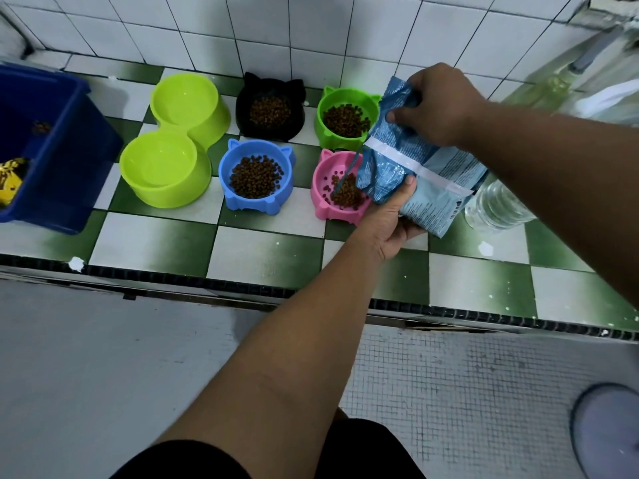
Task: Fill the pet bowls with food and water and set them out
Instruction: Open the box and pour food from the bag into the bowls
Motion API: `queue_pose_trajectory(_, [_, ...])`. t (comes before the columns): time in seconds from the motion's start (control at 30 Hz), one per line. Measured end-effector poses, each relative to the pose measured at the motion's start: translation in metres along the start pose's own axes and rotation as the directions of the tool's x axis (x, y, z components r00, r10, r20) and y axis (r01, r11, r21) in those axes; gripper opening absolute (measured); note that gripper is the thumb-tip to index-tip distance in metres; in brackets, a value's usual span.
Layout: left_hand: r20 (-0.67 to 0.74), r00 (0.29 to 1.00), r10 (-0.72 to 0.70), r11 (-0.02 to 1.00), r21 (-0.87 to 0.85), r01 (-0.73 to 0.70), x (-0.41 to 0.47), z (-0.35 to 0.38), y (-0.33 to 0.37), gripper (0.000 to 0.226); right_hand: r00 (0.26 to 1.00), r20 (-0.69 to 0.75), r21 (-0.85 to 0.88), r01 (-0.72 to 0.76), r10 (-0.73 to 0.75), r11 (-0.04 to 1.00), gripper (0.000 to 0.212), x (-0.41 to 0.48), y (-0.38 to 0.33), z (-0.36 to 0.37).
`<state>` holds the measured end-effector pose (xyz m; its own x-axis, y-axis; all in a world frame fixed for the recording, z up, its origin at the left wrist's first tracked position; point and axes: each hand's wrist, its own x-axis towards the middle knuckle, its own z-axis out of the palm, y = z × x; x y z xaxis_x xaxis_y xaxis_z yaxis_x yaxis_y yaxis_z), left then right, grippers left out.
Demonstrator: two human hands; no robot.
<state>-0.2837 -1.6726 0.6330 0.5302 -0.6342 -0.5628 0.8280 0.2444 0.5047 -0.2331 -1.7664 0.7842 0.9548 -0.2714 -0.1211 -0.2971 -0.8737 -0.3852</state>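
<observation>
Tilting over the pink cat-eared bowl (324, 206) of brown kibble (346, 196), a pale-blue bag (427, 174) bears unreadable print. Its base sits grasped in the left hand (390, 221); the right hand (440, 108) grips its top.

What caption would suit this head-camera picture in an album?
Left hand and right hand tip a pale blue food bag over the pink cat-eared plastic bowl.

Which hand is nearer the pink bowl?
Left. The left hand holds the food bag from below, just beside the pink bowl; the right hand grips the bag's top, farther back, level with the green cat-ear bowl.
</observation>
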Motion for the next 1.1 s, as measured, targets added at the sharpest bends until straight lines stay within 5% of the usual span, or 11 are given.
queue_pose_trajectory(0.37, [0.004, 1.000, -0.003, 0.997, 0.072, 0.003, 0.001, -0.004, 0.003, 0.020, 0.999, -0.018, -0.008, -0.043, 0.042, 0.999, 0.033, -0.009, 0.014, -0.009])
queue_pose_trajectory(0.47, [-0.027, 1.000, 0.015, 0.992, 0.124, -0.012, -0.003, -0.001, 0.007, 0.044, 0.997, -0.040, 0.030, -0.065, 0.066, 0.997, 0.036, -0.015, 0.018, -0.015])
queue_pose_trajectory(0.7, [-0.028, 0.992, 0.121, 0.957, 0.270, -0.109, -0.014, -0.001, 0.022, 0.063, 0.981, -0.132, 0.258, -0.106, 0.144, 0.960, 0.024, -0.037, 0.031, -0.024])
queue_pose_trajectory(1.1, [0.044, 0.973, 0.228, 0.847, 0.484, -0.220, -0.041, -0.012, 0.059, 0.036, 0.953, -0.146, 0.689, -0.096, 0.267, 0.719, 0.011, -0.071, 0.059, -0.008])
